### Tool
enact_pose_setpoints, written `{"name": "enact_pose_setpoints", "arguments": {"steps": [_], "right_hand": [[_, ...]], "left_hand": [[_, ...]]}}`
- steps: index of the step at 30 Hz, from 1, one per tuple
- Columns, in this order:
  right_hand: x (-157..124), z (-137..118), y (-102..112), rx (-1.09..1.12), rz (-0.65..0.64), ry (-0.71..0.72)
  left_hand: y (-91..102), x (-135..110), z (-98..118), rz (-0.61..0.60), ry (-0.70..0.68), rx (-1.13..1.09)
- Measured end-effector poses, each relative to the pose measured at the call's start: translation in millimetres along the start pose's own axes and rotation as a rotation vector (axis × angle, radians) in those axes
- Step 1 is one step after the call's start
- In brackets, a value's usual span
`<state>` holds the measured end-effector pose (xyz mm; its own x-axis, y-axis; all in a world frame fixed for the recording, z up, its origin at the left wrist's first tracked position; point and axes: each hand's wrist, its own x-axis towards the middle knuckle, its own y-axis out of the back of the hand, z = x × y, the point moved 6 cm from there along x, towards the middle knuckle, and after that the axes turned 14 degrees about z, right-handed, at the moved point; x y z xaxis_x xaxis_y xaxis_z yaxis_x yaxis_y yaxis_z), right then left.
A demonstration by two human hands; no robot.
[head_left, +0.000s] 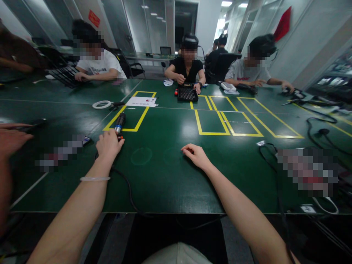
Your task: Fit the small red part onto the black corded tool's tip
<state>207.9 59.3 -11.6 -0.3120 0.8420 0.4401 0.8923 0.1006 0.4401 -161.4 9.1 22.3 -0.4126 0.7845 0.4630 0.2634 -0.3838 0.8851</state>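
Reaching over the green table, my left hand [109, 143] is closed around a corded tool [119, 124] with a black front end and a silver-and-blue band. The tool lies at the near side of a yellow-taped rectangle, pointing away from me; my fingers hide most of its body. A black cord [127, 181] trails toward the table edge beside my left forearm. My right hand [195, 154] rests on the tabletop to the right, its fingers curled together with nothing visible in them.
Yellow tape outlines [214, 134] mark the table. A white paper [141, 101] and a coiled white cable [102, 105] lie ahead left. Opposite, a person handles a black tray [187, 93]. Another person's hand [13, 141] is at far left. Black cables [277, 183] run at right.
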Motion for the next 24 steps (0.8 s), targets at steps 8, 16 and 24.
{"name": "enact_pose_setpoints", "arguments": {"steps": [8,16,24], "right_hand": [[0.5,-3.1,1.0,-0.016,-0.012,0.006],[0.2,-3.2,0.2,-0.002,-0.017,0.005],[0.0,-1.9,-0.7,0.017,-0.025,-0.002]], "left_hand": [[-1.6,3.2,1.6,-0.051,0.031,0.031],[16.0,2.7,12.2,0.184,0.007,-0.076],[16.8,-48.5,144.4,-0.403,-0.303,-0.983]]}}
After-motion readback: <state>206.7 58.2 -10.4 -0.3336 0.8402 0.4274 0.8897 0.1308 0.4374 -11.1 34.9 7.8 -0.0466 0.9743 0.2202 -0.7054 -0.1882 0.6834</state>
